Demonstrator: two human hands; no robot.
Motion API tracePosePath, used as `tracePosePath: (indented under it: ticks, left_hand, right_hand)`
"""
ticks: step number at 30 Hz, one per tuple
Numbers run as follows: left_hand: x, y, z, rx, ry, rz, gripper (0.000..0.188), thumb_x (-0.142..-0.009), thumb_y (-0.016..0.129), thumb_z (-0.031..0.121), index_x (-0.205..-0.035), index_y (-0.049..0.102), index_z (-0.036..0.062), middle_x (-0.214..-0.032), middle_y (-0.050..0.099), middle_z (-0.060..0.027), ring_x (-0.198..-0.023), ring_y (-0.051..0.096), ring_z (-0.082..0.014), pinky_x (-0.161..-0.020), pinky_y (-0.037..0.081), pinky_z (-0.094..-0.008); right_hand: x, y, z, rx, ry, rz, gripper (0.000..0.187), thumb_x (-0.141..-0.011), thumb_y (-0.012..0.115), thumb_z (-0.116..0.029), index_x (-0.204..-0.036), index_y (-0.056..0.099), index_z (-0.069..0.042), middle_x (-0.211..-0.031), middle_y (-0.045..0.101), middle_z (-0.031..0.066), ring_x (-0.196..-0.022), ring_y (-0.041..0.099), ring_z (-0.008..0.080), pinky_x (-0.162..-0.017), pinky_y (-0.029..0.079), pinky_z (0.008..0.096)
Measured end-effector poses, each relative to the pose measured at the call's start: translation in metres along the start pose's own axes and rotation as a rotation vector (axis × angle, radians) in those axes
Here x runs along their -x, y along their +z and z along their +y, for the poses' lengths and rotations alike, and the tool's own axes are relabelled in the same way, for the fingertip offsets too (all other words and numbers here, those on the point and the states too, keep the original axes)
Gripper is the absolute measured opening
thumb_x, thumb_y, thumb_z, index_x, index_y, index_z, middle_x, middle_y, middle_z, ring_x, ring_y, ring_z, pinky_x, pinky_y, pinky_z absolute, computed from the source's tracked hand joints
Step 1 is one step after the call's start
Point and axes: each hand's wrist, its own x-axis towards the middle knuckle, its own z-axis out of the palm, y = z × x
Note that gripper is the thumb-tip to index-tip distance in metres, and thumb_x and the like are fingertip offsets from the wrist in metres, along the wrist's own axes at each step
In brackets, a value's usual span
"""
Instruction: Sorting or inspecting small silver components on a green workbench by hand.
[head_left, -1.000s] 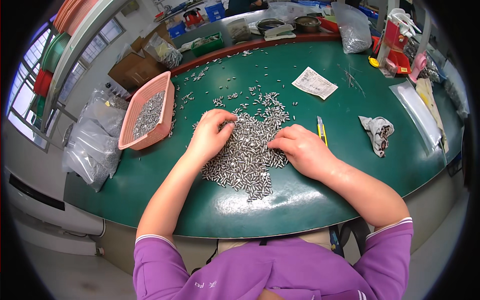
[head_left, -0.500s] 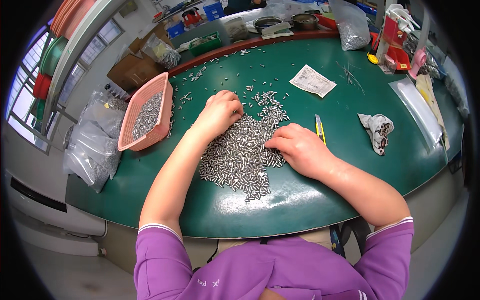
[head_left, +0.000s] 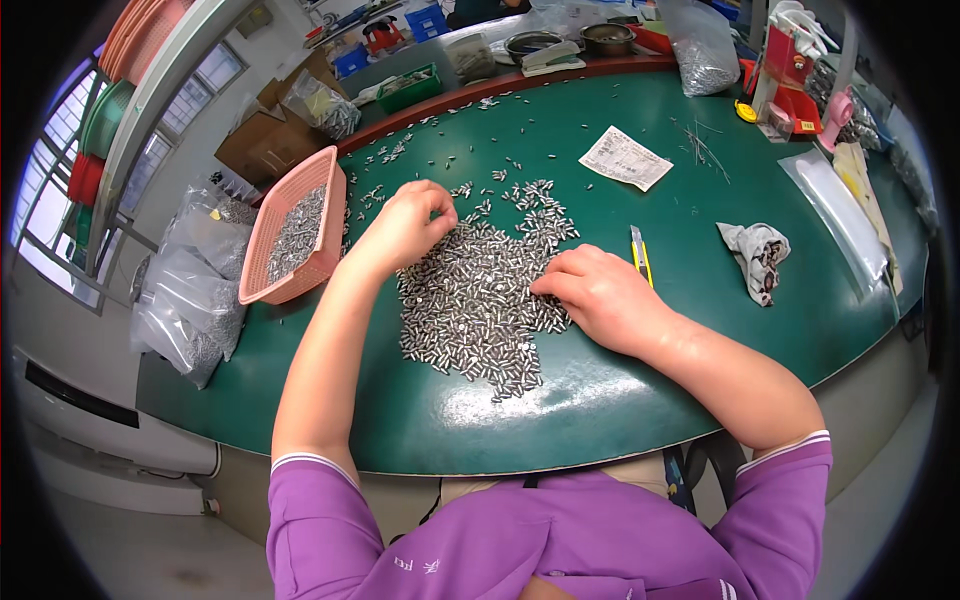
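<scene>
A broad heap of small silvery metal pins (head_left: 470,300) lies spread on the green tabletop (head_left: 640,400). My left hand (head_left: 408,225) is over the heap's upper left edge, thumb and forefinger curled together in a pinch; anything between them is too small to make out. At the heap's right edge rests my right hand (head_left: 605,300), its fingers bent and pressed together, tips touching the pins. Whether those fingertips hold a pin is hidden. To the left of my left arm, a pink plastic basket (head_left: 328,240) stands tilted, with more of the same pins inside.
Right of my right hand lie a yellow utility knife (head_left: 641,257) and a crumpled grey cloth (head_left: 756,262). A printed paper slip (head_left: 625,158) is farther back. Clear bags of parts (head_left: 195,310) sit at the left edge. Loose pins are scattered toward the raised red back edge (head_left: 450,108).
My left hand has drawn back to the left, off the top of the heap, and its fingers have curled into a pinch. My right hand has stayed in place.
</scene>
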Motion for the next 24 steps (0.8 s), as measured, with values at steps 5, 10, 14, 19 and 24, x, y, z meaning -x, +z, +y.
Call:
tracePosePath:
  ticks: [5, 10, 14, 19, 24]
  left_hand:
    - [-0.024, -0.02, -0.007, -0.309, -0.098, 0.238, 0.014, -0.083, 0.061, 0.016, -0.088, 0.065, 0.0032, -0.096, 0.064, -0.0167, -0.092, 0.062, -0.0335, -0.082, 0.05, -0.0422]
    - [-0.031, -0.06, -0.052, -0.29, -0.386, 0.924, 0.075, -0.087, 0.064, 0.037, -0.141, 0.03, -0.0023, -0.142, 0.035, -0.0272, -0.127, 0.041, -0.0426, -0.105, 0.036, -0.0456]
    - [-0.004, -0.035, -0.067, -0.293, -0.204, 0.724, 0.045, -0.086, 0.065, 0.027, -0.124, 0.055, 0.0055, -0.141, 0.038, -0.0231, -0.13, 0.038, -0.0412, -0.107, 0.033, -0.0459]
    - [0.036, -0.019, 0.016, 0.095, -0.195, 0.544, 0.022, -0.093, 0.057, 0.024, -0.103, 0.065, 0.0053, -0.132, 0.049, -0.0169, -0.124, 0.046, -0.0316, -0.102, 0.038, -0.0396]
    - [0.074, -0.003, 0.085, 0.936, -0.217, 0.237, 0.029, -0.101, 0.046, 0.022, -0.118, 0.055, 0.0002, -0.113, 0.06, -0.0091, -0.089, 0.064, -0.0127, -0.075, 0.052, -0.0256]
  right_hand:
    - [0.001, 0.0, 0.003, 0.013, 0.003, 0.0, 0.022, -0.077, 0.06, -0.005, -0.097, 0.067, -0.01, -0.093, 0.061, 0.0062, -0.093, 0.058, 0.0271, -0.081, 0.049, 0.0395]
    - [-0.001, -0.001, -0.003, -0.003, -0.009, -0.007, 0.023, -0.077, 0.06, -0.004, -0.097, 0.067, -0.01, -0.093, 0.061, 0.0065, -0.092, 0.058, 0.0272, -0.081, 0.049, 0.0396]
    - [-0.001, -0.001, -0.002, 0.012, -0.023, -0.003, 0.025, -0.075, 0.06, -0.003, -0.098, 0.067, -0.01, -0.093, 0.061, 0.0065, -0.091, 0.058, 0.0273, -0.081, 0.049, 0.0395]
    - [-0.002, -0.011, -0.003, 0.046, 0.006, 0.061, 0.024, -0.075, 0.064, -0.001, -0.096, 0.066, -0.011, -0.093, 0.062, 0.0051, -0.088, 0.059, 0.0269, -0.077, 0.05, 0.0382]
    - [-0.009, -0.03, -0.007, 0.109, 0.102, 0.012, 0.011, -0.075, 0.067, -0.006, -0.085, 0.066, -0.009, -0.085, 0.059, 0.0047, -0.084, 0.058, 0.0261, -0.073, 0.048, 0.0376]
